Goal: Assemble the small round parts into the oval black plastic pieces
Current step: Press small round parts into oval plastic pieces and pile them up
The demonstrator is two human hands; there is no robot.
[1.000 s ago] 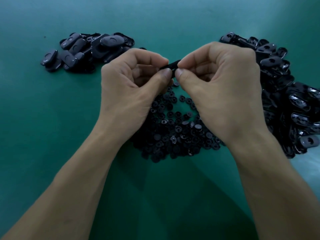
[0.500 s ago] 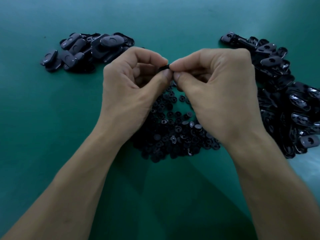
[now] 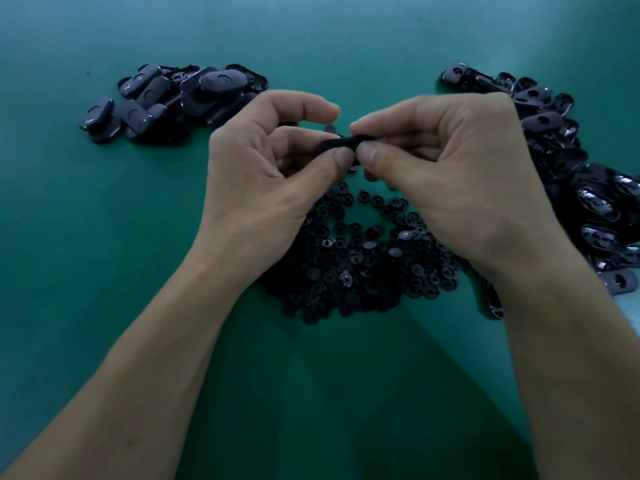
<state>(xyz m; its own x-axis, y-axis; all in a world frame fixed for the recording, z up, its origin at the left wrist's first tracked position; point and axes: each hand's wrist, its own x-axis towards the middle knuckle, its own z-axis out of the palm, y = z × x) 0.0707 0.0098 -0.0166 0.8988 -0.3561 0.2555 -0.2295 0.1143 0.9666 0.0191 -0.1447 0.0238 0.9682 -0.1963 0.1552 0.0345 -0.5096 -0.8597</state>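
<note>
Head view: oval piece (image 3: 341,144) is being pinched by left hand (image 3: 263,174) and right hand (image 3: 450,174); pressure is best being applied squarely, evenly.

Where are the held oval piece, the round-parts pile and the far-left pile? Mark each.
held oval piece (image 3: 341,145): head view, middle of its top.
round-parts pile (image 3: 360,271): head view, heap's middle.
far-left pile (image 3: 166,98): head view, heap's middle.

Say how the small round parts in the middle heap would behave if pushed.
The small round parts look thin and light, so they would probably scatter rather than move together. Lying flat, they seem unlikely to roll. Some shiny faces suggest slipperiness.
</note>
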